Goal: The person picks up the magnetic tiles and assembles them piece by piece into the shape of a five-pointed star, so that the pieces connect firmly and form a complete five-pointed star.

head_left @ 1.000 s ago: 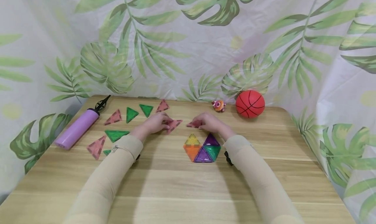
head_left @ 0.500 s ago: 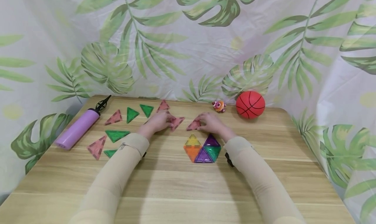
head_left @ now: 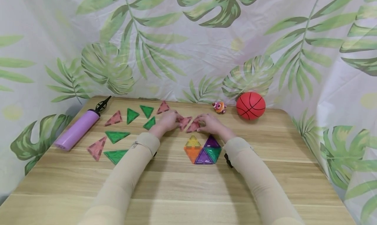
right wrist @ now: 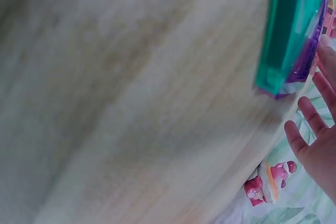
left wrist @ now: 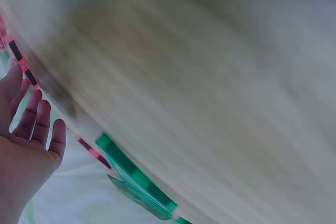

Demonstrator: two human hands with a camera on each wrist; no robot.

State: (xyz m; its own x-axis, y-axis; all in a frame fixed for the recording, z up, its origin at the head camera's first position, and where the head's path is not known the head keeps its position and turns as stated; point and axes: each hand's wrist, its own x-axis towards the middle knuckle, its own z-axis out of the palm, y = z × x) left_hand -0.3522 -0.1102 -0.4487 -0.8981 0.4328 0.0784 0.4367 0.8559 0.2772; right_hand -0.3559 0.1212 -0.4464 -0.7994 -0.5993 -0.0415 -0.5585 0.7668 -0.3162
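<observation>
In the head view my left hand (head_left: 168, 121) pinches a pink triangular magnetic tile (head_left: 185, 122) at its left side. My right hand (head_left: 209, 123) holds a second pink tile (head_left: 192, 127) from the right. A narrow slanted gap lies between these two tiles. The left wrist view shows thumb and index finger at the edge of the pink tile (left wrist: 23, 61), other fingers free. In the right wrist view the hand (right wrist: 321, 140) is partly cut off, its thumb hidden. Just in front lies a joined group of yellow, orange, purple and green triangle tiles (head_left: 204, 156).
Green triangle tiles (head_left: 117, 136) and more pink tiles (head_left: 97, 148) lie scattered at left. A purple hand pump (head_left: 78, 130) lies along the left edge. At the back right stand a small toy figure (head_left: 219, 107) and a red ball (head_left: 251, 105).
My left hand has moved right with its pink tile, closing most of the distance to the other one. The right hand has stayed nearly in place; its tile has turned slightly and shows more.
</observation>
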